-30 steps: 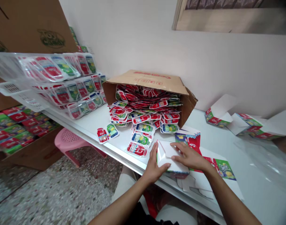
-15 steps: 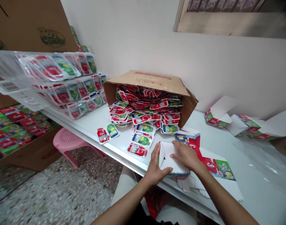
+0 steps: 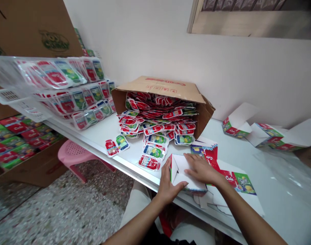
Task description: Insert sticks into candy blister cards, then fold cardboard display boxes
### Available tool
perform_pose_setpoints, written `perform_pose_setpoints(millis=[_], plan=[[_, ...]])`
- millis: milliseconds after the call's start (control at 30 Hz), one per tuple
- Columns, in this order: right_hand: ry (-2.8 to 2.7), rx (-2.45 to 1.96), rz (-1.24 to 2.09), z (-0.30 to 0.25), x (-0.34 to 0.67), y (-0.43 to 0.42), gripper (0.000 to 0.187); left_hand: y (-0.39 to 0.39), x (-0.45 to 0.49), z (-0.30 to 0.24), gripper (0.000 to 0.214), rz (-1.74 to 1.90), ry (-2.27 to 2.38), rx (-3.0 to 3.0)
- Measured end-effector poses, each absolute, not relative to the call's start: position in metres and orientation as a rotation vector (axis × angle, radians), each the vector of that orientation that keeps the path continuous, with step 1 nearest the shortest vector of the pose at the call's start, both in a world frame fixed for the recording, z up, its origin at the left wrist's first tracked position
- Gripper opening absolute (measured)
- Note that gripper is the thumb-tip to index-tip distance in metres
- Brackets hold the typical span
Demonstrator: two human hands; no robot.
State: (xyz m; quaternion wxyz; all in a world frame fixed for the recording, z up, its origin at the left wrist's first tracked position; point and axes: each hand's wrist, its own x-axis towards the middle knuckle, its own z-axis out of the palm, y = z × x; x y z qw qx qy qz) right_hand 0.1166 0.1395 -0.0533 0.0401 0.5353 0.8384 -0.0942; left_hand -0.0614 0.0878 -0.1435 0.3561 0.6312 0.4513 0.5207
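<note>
Carton (image 3: pixel 182 177) under both hands' fingers (image 3: pixel 190 158)

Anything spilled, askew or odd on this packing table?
Yes. The brown carton lies tipped on its side, and its sachets have slid out in a loose heap onto the white table. One pair lies apart near the front edge. Both hands, left hand and right hand, press on a half-folded small box.

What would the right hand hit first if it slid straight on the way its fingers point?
The right hand lies flat on the white carton, fingers pointing left and away. It would probably first meet the carton's raised flap, then the loose sachets beyond.
</note>
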Motion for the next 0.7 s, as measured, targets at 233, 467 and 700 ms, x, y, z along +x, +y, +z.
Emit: perform_pose_setpoints(millis=[233, 467, 700], plan=[[2.510, 1.744, -0.094, -0.049, 0.112, 0.140, 0.039, 0.088, -0.057, -0.144, 0.092, 1.321, 1.290, 1.543], [2.574, 1.797, -0.031, -0.057, 0.111, 0.133, 0.043, 0.050, -0.058, -0.147, 0.077, 1.053, 1.526, 1.084], [2.565, 1.817, -0.060, -0.061, 0.112, 0.132, 0.050, 0.042, -0.042, -0.145, 0.085, 1.093, 1.184, 0.753]])
